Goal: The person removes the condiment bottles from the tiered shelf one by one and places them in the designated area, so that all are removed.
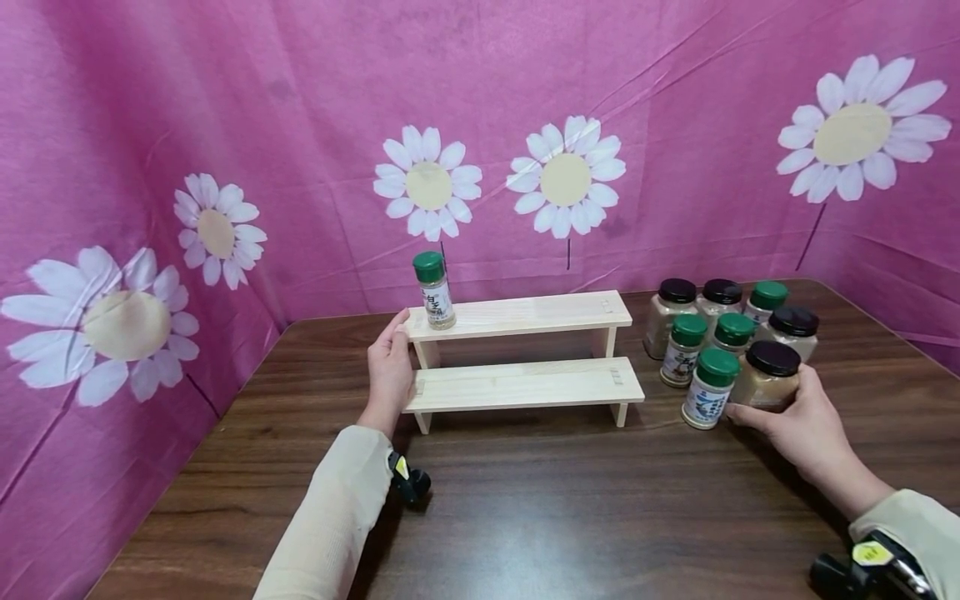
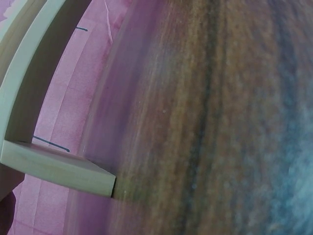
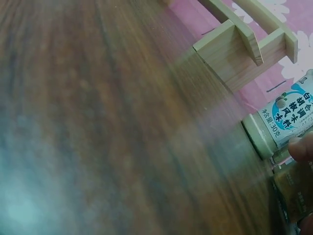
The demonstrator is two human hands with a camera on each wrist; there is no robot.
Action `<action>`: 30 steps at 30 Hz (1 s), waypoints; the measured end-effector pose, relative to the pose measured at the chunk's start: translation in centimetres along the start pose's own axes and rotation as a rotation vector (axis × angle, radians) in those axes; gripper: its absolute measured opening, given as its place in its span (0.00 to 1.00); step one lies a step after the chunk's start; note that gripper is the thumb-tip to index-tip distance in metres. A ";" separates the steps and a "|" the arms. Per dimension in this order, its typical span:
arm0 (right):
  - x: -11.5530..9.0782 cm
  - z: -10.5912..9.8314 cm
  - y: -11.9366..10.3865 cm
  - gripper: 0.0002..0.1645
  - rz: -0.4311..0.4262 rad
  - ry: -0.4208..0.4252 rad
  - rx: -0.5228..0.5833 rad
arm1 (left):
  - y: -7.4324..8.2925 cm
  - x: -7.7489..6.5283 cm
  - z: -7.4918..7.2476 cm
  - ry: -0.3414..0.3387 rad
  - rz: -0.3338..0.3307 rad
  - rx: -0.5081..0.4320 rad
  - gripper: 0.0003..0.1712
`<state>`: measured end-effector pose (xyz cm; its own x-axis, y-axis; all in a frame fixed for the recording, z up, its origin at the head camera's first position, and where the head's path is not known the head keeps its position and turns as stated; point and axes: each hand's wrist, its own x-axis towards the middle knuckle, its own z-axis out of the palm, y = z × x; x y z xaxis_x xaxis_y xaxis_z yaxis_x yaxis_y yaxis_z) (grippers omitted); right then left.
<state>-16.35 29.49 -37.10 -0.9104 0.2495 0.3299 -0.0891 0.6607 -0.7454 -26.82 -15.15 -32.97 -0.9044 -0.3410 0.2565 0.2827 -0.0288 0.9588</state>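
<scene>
A two-step wooden rack (image 1: 525,385) stands on the table. My left hand (image 1: 392,367) holds its left end, fingers up at the edge of the upper shelf. In the left wrist view, part of the rack (image 2: 58,169) shows with a bit of finger in the corner. On the upper shelf's left end stands a green-capped spice bottle (image 1: 437,292). My right hand (image 1: 806,425) grips a black-lidded jar (image 1: 767,387) of tan powder, thumb in front. Beside that jar is a green-capped spice bottle (image 1: 705,404), whose label (image 3: 291,110) fills part of the right wrist view.
Behind the right hand, several more black-lidded jars (image 1: 660,325) and green-capped bottles (image 1: 678,364) stand close together on the brown wood-grain table (image 1: 525,500). A pink cloth (image 1: 322,125) with white daisies hangs along the table's back and sides.
</scene>
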 end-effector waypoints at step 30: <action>5.0 -5.8 -7.1 0.55 0.020 -0.155 0.191 | 0.1 -0.1 -0.1 -0.010 0.009 0.026 0.21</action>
<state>-17.94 30.17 -26.82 -0.9625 0.1396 0.2326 -0.1321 0.5075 -0.8515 -26.70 -15.22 -32.92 -0.9052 -0.3314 0.2660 0.2823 -0.0012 0.9593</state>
